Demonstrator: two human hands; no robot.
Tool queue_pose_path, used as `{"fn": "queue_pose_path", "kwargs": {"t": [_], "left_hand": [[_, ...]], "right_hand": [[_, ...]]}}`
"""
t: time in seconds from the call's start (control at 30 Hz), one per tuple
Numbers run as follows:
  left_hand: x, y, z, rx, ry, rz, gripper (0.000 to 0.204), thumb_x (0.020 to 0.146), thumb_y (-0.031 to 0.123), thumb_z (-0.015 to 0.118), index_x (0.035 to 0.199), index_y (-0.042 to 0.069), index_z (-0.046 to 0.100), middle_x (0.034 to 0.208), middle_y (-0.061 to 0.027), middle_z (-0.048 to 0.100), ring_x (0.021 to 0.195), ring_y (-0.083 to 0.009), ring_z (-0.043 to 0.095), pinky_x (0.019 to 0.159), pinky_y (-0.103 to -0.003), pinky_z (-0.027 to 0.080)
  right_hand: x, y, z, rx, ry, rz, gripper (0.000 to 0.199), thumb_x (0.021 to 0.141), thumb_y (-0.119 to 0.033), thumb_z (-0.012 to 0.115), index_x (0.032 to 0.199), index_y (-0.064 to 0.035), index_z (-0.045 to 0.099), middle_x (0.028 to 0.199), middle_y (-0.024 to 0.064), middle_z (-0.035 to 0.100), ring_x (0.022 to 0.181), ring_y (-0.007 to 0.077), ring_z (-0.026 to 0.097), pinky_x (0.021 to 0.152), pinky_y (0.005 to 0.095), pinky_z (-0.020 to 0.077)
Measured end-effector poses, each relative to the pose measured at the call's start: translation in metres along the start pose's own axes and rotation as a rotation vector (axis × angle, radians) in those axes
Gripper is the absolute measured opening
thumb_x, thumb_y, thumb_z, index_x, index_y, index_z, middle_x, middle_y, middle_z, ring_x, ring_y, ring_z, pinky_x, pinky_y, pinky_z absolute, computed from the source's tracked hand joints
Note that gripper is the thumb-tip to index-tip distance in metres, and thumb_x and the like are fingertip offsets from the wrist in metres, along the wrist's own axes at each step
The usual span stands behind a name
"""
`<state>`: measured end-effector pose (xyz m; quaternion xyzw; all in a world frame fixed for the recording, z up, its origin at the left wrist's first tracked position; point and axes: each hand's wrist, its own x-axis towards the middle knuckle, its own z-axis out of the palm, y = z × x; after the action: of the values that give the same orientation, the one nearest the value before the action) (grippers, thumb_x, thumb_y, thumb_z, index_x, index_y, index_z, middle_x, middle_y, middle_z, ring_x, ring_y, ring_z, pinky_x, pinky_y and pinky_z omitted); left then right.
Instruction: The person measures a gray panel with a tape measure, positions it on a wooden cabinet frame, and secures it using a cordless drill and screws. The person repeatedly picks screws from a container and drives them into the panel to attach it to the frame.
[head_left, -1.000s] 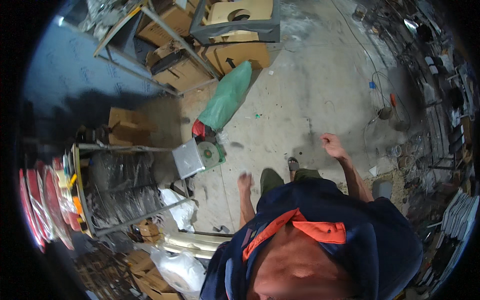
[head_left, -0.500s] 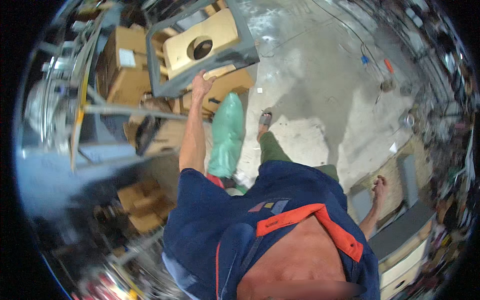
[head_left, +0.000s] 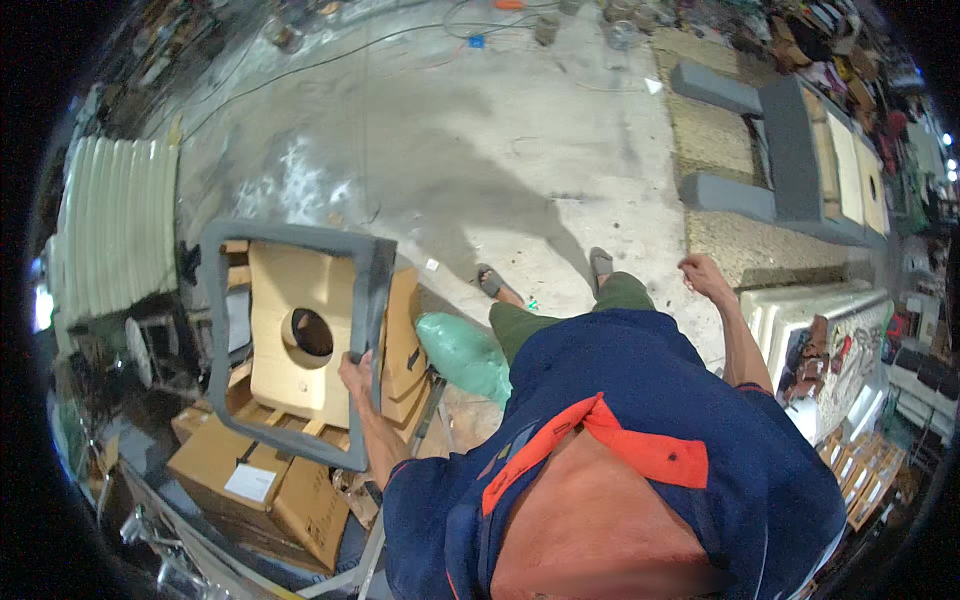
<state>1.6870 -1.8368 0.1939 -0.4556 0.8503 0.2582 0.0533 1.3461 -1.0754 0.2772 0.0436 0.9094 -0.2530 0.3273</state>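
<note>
My left hand is closed round the near side of a grey padded frame, roughly rectangular, beside the cardboard boxes at my left. Inside the frame sits a pale tan panel with a round dark hole, and wooden slats show along its lower edge. My right hand hangs loosely out at my right with its fingers partly bent and nothing visible in it. The nearest things to it are a stack of cream slabs and a tan textured mat.
A green plastic bag lies by my left leg. Cardboard boxes and metal rails stand lower left. Another grey padded piece rests on the mat at right. A cable crosses the concrete floor ahead; white ribbed panels stand far left.
My body and view have turned right, so the padded frame appears lower at left. My left hand stays on the frame. My right hand has swung forward from beside my hip.
</note>
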Motion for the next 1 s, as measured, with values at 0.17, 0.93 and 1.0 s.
{"fn": "queue_pose_path", "kwargs": {"t": [0.17,0.93,1.0], "left_hand": [[0.040,0.006,-0.046,0.101,-0.179,-0.085,0.060,0.072,0.045,0.081,0.103,-0.005,0.069,0.096,-0.0249,0.069,0.091,-0.0389,0.065,0.082,-0.046,0.050],[-0.080,0.524,-0.264,0.086,-0.017,0.555,0.029,0.086,0.018,0.068,0.104,-0.005,0.065,0.101,-0.0083,0.066,0.095,-0.0164,0.058,0.091,-0.033,0.045],[-0.121,0.592,-0.205,0.168,-0.252,0.618,0.022,0.084,0.015,0.069,0.093,-0.005,0.068,0.088,-0.0051,0.068,0.085,-0.0134,0.058,0.083,-0.031,0.047]], "right_hand": [[-0.012,0.002,0.023,0.006,-0.020,0.025,0.029,0.089,-0.017,0.056,0.103,0.0018,0.072,0.069,0.0151,0.067,0.058,0.0214,0.064,0.057,0.0371,0.0514],[0.039,-0.108,0.005,1.174,0.178,0.178,0.036,0.098,-0.034,0.057,0.106,-0.0013,0.070,0.088,0.0073,0.070,0.068,0.0112,0.056,0.057,0.0289,0.0474],[0.064,-0.063,-0.039,1.065,0.495,0.162,0.027,0.097,-0.026,0.060,0.101,-0.0023,0.072,0.085,0.0058,0.072,0.069,0.0129,0.059,0.059,0.0302,0.0489]]}}
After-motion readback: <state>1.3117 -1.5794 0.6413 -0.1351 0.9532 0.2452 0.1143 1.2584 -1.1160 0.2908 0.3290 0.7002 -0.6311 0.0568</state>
